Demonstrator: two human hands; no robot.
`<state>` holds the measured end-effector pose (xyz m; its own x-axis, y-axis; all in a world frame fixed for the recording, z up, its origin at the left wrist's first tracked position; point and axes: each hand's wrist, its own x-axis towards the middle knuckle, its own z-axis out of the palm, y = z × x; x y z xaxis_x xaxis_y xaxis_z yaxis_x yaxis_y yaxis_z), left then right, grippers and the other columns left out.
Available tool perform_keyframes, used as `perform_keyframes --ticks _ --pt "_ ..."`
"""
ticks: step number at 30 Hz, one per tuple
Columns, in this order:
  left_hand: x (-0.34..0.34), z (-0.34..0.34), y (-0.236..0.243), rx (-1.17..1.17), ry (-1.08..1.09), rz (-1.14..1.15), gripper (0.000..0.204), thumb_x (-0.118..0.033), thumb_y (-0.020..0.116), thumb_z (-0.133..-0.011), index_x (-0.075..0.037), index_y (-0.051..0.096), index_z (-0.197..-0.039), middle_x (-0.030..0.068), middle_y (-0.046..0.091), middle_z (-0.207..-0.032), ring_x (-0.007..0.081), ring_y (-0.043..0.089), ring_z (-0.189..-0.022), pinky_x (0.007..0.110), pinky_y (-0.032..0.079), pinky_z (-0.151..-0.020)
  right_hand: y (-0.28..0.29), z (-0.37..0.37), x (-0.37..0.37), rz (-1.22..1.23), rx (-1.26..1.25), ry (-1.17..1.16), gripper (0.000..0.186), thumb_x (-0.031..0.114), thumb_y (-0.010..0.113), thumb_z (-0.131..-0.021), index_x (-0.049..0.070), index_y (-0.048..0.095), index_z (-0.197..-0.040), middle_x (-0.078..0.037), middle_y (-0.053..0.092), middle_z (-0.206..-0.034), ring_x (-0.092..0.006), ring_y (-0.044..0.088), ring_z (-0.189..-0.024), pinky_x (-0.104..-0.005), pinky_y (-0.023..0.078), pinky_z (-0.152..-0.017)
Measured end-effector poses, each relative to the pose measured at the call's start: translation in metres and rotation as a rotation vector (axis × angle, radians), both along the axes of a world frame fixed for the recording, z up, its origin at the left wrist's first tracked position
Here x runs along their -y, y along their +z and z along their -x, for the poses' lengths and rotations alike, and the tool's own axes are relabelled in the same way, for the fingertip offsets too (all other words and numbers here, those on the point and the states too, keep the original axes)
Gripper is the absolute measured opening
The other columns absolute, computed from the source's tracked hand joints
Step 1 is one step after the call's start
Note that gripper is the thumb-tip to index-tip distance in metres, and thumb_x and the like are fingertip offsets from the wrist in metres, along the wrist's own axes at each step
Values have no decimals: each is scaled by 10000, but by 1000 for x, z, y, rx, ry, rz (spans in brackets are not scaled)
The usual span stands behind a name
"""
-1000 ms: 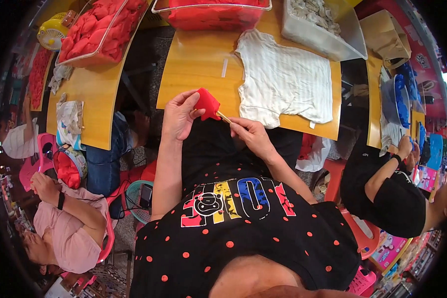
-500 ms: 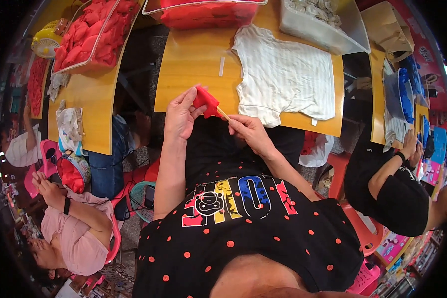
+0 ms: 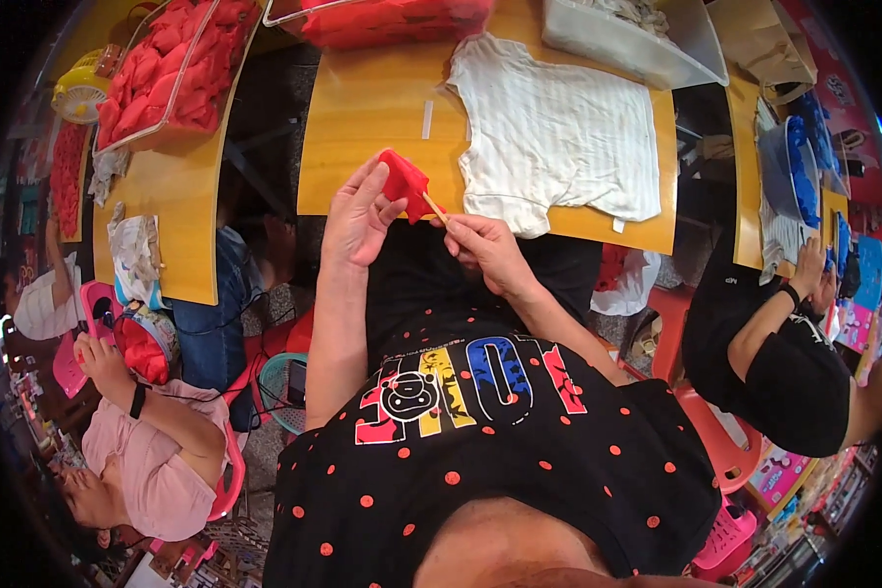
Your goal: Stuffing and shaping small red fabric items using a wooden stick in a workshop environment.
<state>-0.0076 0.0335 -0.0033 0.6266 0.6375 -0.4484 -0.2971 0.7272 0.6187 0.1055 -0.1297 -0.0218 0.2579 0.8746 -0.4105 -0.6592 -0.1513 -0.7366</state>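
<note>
Head view: stick (image 3: 435, 207) in right fingers (image 3: 468, 225), steeper than before

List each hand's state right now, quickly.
Left hand: closed, holding the red fabric piece by its edge.
Right hand: closed, holding the thin stick, which meets the red piece.

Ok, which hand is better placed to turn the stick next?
Likely the right hand: it pinches the stick near its lower end, while the left hand is occupied holding the red cloth.
</note>
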Motion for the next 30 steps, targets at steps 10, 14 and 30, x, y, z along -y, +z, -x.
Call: perform_keyframes --ticks 10,14,30 --pt "-2 11 2 -113 -102 -44 252 -282 512 -925 -91 537 -1087 102 627 -1036 223 605 -977 236 496 -619 20 -42 24 122 732 279 262 249 552 -883 28 648 -984 -21 641 -692 -89 563 -623 -250 450 -610" --pt "-5 30 -1 -54 -118 -39 291 -274 505 -926 -48 520 -1109 122 600 -1089 254 565 -1063 259 551 -726 54 -85 47 180 913 109 268 210 546 -882 26 617 -1062 -46 643 -716 -109 589 -643 -268 470 -632" --pt "-6 52 -33 29 29 167 182 -92 620 -848 -45 587 -1021 70 644 -977 215 621 -930 238 565 -657 84 -180 25 104 1562 -253 207 152 629 -827 24 643 -990 -119 656 -924 -202 626 -787 -294 487 -695"
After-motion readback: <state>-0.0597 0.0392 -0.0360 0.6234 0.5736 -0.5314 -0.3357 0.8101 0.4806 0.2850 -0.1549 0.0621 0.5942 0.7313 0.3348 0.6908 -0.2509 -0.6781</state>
